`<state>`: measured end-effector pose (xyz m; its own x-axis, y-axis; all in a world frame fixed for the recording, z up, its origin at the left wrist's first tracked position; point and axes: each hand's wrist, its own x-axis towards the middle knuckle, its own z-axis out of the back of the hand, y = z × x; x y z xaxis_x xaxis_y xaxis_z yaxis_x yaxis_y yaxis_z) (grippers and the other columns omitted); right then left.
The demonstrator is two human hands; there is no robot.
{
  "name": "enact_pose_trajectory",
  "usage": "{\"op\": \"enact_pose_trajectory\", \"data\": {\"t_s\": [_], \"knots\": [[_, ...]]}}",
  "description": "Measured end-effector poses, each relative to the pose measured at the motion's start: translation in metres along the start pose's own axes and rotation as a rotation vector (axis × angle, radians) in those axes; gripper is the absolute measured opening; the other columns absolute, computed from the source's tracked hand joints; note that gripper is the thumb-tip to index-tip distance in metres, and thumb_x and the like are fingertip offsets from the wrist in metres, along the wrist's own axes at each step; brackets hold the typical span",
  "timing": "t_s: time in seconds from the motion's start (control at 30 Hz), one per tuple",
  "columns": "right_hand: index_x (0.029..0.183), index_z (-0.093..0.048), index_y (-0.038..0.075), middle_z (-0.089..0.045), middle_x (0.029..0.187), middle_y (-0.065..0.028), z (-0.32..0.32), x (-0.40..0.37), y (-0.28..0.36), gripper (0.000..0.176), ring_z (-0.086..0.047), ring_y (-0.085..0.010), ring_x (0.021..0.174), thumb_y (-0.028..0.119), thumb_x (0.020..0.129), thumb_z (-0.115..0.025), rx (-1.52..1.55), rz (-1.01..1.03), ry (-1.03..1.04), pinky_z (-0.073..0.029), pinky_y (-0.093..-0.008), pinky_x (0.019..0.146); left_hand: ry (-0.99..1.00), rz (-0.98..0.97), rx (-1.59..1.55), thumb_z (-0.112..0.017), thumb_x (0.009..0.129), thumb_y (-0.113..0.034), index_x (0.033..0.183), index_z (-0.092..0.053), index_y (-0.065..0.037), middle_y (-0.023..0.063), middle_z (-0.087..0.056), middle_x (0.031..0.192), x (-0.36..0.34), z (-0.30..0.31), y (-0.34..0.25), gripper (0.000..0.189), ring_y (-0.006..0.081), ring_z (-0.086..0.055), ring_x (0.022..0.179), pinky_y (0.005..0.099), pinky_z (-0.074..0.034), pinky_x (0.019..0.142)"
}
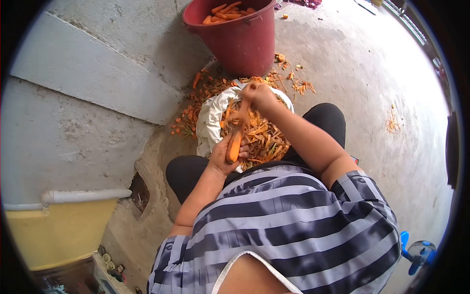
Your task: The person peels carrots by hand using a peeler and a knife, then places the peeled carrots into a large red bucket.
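While left hand grips carrot over peelings | right hand curled, contents unclear | red bucket crowds sack's far side

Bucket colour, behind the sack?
Dark red or maroon bucket; shows best in the head view, the only one.

From here I count one bucket at upper centre, its heaped carrots too many to number, and at mid-frame one sack, one left hand, one right hand and one held carrot.
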<state>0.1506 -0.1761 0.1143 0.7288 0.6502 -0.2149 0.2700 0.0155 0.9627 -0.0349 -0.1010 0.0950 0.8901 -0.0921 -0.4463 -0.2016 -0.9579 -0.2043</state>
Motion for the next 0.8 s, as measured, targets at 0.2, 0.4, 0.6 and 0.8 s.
{"op": "enact_pose_trajectory", "data": {"t_s": [0.2, 0.4, 0.6, 0.8], "knots": [[0.07, -0.056, 0.001, -0.055, 0.06, -0.005, 0.007, -0.002, 0.024, 0.022, -0.049, -0.0109, 0.049, 0.017, 0.068, -0.071, 0.072, 0.054, -0.167, -0.04, -0.0247, 0.046, 0.037, -0.01, -0.062, -0.038, 0.091, -0.029, 0.11, -0.043, -0.007, 0.0068, -0.042, 0.078, 0.0, 0.003, -0.002, 0.029, 0.0137, -0.04, 0.065, 0.0236, -0.039, 0.055], [0.071, -0.058, 0.001, -0.057, 0.061, -0.0051, -0.014, -0.028, 0.008, 0.021, -0.05, -0.0106, 0.052, 0.017, 0.067, -0.071, -0.119, -0.013, 0.088, -0.041, -0.0252, 0.051, -0.031, -0.013, 0.037, -0.04, 0.09, -0.03, 0.104, -0.045, -0.009, 0.0052, -0.041, 0.075, 0.003, 0.003, -0.001, 0.026, 0.0126, -0.041, 0.064, 0.0233, -0.039, 0.054], [0.076, -0.057, -0.001, -0.057, 0.058, -0.0083, 0.031, 0.021, 0.019, 0.027, -0.051, -0.0122, 0.051, 0.022, 0.069, -0.069, -0.037, 0.025, -0.322, -0.042, -0.0256, 0.046, 0.015, 0.007, -0.039, -0.049, 0.087, -0.032, 0.106, -0.044, -0.011, 0.0045, -0.043, 0.075, -0.003, -0.001, -0.001, 0.028, 0.0131, -0.043, 0.067, 0.0231, -0.04, 0.054], [0.071, -0.057, 0.002, -0.055, 0.061, -0.005, -0.02, -0.048, 0.01, 0.021, -0.052, -0.0096, 0.053, 0.018, 0.069, -0.07, -0.044, 0.102, 0.316, -0.041, -0.0245, 0.044, -0.1, -0.188, 0.382, -0.046, 0.087, -0.031, 0.103, -0.049, -0.007, 0.0062, -0.047, 0.076, 0.001, 0.007, 0.0, 0.028, 0.0144, -0.046, 0.067, 0.0227, -0.041, 0.055]]}}
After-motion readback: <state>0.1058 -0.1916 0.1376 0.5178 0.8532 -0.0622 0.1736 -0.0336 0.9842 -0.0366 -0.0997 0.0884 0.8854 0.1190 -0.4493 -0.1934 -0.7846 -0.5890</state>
